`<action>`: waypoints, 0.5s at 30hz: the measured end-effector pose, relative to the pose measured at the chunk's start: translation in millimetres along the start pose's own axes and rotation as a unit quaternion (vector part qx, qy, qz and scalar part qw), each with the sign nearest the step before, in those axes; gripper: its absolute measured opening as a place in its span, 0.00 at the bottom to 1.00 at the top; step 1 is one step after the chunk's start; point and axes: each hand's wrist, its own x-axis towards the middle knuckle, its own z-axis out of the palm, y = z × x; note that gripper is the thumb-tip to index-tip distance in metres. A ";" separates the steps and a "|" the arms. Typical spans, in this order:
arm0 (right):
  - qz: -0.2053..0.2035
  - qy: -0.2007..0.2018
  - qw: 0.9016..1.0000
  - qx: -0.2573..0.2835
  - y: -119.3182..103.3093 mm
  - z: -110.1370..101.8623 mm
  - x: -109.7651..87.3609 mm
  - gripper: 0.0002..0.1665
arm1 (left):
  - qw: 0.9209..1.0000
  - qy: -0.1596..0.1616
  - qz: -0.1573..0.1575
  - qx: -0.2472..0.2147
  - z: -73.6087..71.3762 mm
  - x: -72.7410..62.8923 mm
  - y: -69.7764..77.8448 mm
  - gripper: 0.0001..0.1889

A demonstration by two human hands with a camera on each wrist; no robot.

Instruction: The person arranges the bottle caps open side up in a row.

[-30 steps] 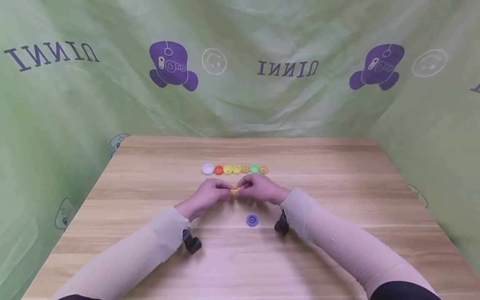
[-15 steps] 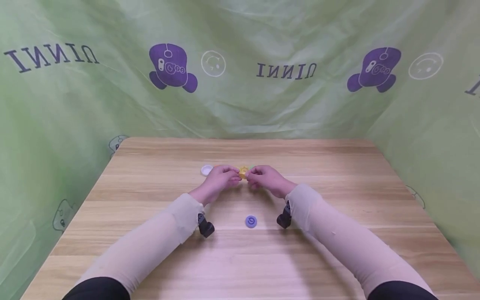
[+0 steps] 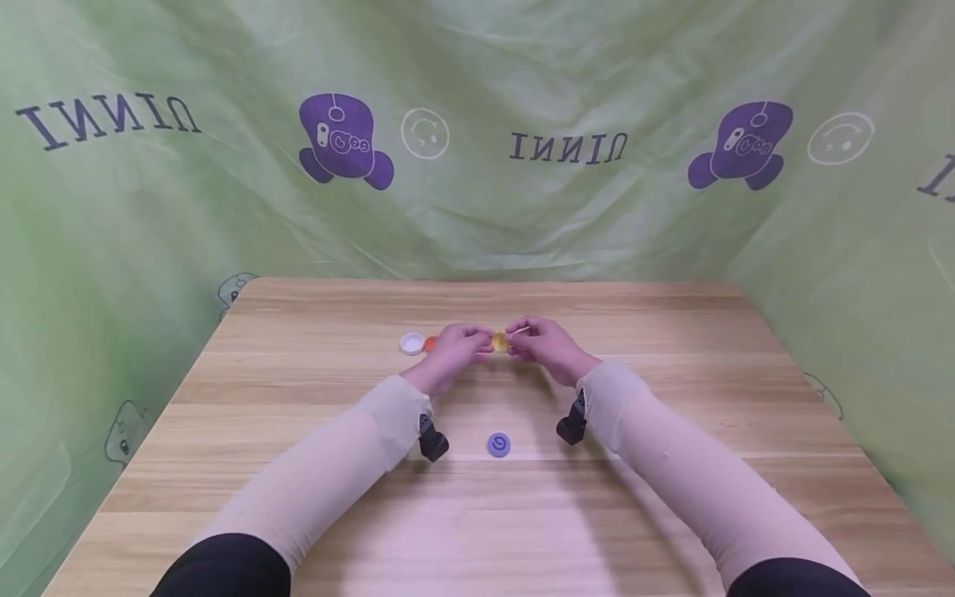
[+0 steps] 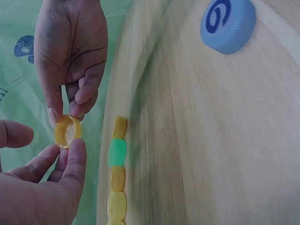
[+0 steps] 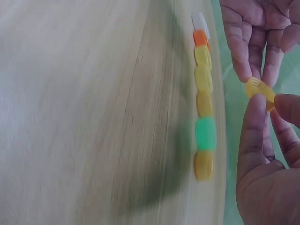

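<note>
A small golden-yellow bottle cap (image 3: 499,341) is held up above the far half of the table, between both hands. My left hand (image 3: 457,348) pinches its left edge with the fingertips, and my right hand (image 3: 548,347) pinches the right edge. Seen in the left wrist view, the cap (image 4: 68,131) turns its hollow side toward the camera. Below the hands a row of caps lies on the table: white (image 5: 200,24), orange (image 5: 200,38), two yellow, gold, green (image 5: 205,133), and gold (image 5: 203,165) at the end. In the head view the hands hide most of this row.
A blue cap (image 3: 499,444) with a dark swirl mark lies nearer on the wooden table (image 3: 634,514), between the forearms. Black wrist cameras (image 3: 433,439) hang below both sleeves. Green printed cloth (image 3: 477,224) stands behind and at both sides of the table.
Both hands have moved forward and slightly right with the golden-yellow cap, from in front of the row to above its right part. The blue cap has stayed in place.
</note>
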 end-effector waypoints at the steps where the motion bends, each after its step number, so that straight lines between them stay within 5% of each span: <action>1: 0.001 0.003 1.000 0.003 0.7 -2.3 0.6 0.13 | 1.000 0.000 -0.002 -0.001 2.4 1.7 1.2 0.19; 15: 0.033 0.052 0.998 0.003 11.8 -33.1 10.1 0.16 | 0.999 0.009 -0.012 -0.028 34.7 24.1 11.7 0.19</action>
